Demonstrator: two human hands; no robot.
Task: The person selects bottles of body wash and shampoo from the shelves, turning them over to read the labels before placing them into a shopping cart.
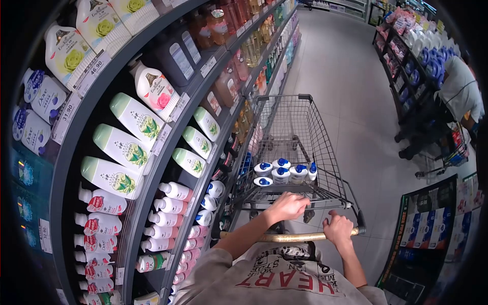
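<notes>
A wire shopping cart [325,147] stands in front of me, with several white bottles with blue pump tops [280,175] grouped at its near end. My right hand [339,227] is wrapped round the right part of the cart's yellowish handle bar [290,237]. Farther left, my left hand [288,206] is held above and beyond the bar, near the cart's rear edge. Its fingers are curled together, and whether they hold anything is too small to make out.
A tall shelf [109,48] of bottles runs along the left. The tiled aisle [345,86] stretches ahead. On the right, a person [460,89] bends beside another cart [450,157] near stocked shelves. A dark display rack [424,234] stands at the lower right.
</notes>
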